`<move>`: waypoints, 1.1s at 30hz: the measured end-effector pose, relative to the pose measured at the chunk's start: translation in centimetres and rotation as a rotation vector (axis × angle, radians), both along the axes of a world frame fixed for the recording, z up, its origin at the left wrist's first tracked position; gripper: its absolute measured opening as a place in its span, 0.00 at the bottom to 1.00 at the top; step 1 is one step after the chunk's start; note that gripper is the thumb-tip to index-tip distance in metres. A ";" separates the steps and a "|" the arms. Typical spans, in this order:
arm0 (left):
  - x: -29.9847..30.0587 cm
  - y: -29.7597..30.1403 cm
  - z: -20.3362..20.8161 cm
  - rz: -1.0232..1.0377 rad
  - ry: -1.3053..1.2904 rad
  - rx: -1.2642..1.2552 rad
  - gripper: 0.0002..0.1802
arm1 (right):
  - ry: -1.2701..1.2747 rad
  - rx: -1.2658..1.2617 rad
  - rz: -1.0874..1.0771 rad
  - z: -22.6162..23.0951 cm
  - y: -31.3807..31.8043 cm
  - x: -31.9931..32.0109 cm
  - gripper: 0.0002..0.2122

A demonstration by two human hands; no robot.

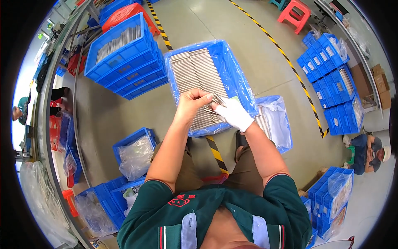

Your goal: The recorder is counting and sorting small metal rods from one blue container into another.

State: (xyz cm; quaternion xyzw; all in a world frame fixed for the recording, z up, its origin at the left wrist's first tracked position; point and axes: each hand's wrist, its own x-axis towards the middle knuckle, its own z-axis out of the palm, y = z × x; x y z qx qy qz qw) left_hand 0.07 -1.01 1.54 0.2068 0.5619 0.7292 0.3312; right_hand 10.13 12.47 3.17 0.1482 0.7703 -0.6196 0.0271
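Note:
Several slim silver metal rods are gripped in my right hand, which wears a white glove and has its fingers curled round them. My bare left hand pinches at the ends of these rods with thumb and fingertips. Both hands are over a blue plastic bin lined with clear film. Inside it, similar metal rods lie side by side in two long columns, partly hidden by my hands and forearms.
To the left stands a stack of blue crates, the top one holding rods. Another rod-filled bin sits right of mine. More crates line the right side, near a seated person. A red stool stands far right.

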 end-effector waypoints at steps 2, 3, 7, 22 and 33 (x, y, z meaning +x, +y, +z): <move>0.4 0.2 -0.2 0.022 -0.144 -0.004 0.06 | -0.016 -0.051 -0.010 0.0 0.1 -0.1 0.13; 0.5 0.4 -0.3 -0.008 -0.282 0.061 0.08 | -0.077 -0.099 -0.044 0.0 0.1 -0.1 0.14; 0.7 0.7 -0.7 -0.003 -0.478 0.191 0.09 | 0.014 -0.111 -0.058 -0.2 -0.1 -0.3 0.13; 0.7 0.9 -1.0 -0.112 -0.601 0.180 0.07 | -0.038 -0.018 -0.045 -0.6 0.5 0.4 0.14; 0.7 1.2 -0.2 0.008 -0.057 -0.030 0.07 | -0.050 -0.163 -0.003 -0.4 1.6 0.4 0.16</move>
